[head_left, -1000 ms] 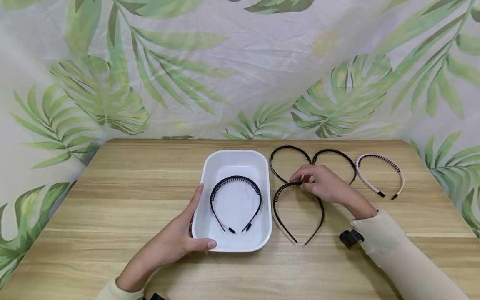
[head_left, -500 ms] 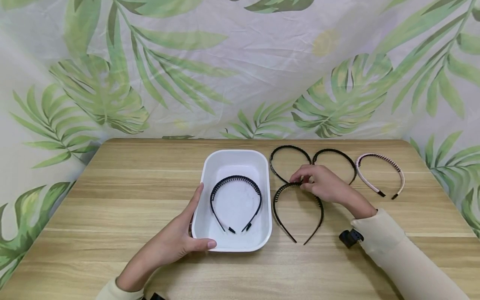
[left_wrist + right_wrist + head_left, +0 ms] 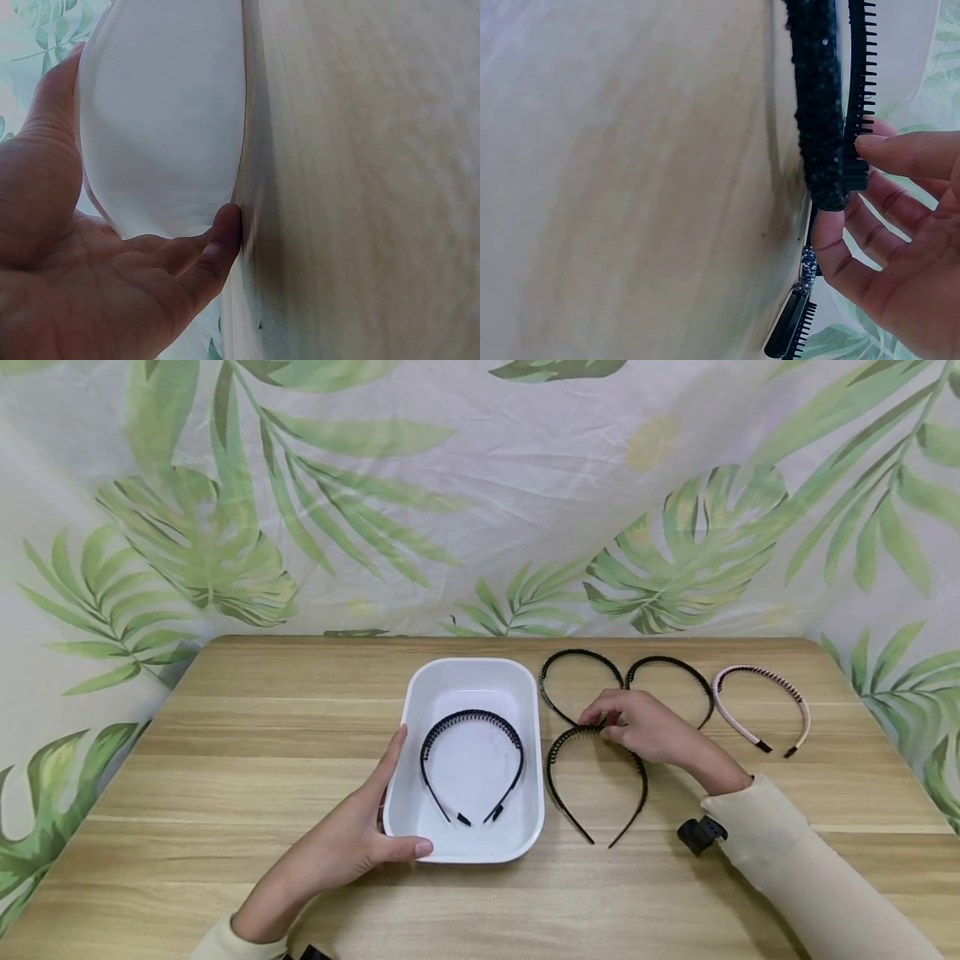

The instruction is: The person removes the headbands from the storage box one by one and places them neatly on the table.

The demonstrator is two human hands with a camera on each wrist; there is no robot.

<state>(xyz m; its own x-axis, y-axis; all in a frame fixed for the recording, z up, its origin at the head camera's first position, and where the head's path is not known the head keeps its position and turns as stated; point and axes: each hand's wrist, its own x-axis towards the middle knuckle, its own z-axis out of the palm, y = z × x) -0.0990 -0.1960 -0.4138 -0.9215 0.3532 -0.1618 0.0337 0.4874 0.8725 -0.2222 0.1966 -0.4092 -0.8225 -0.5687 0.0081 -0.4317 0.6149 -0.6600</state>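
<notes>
A white plastic tray [image 3: 480,839] stands near the middle of the table, with a black toothed headband [image 3: 471,716] lying inside. My left hand [image 3: 356,839] holds the tray by its near left corner, thumb over the front rim, fingers against the outer wall [image 3: 165,112]. To the right of the tray, my right hand [image 3: 648,731] pinches another black toothed headband [image 3: 551,770] at the top of its arch; the open ends point toward me. In the right wrist view, thumb and fingers meet at toothed black plastic [image 3: 857,75], beside a thick glittery black band [image 3: 819,112].
Two black headbands, one at back left [image 3: 579,652] and one at back right [image 3: 671,661], lie behind my right hand, partly covered by it. A pink headband [image 3: 735,724] lies further right. The wooden table [image 3: 262,735] ends at a leaf-patterned cloth [image 3: 420,527].
</notes>
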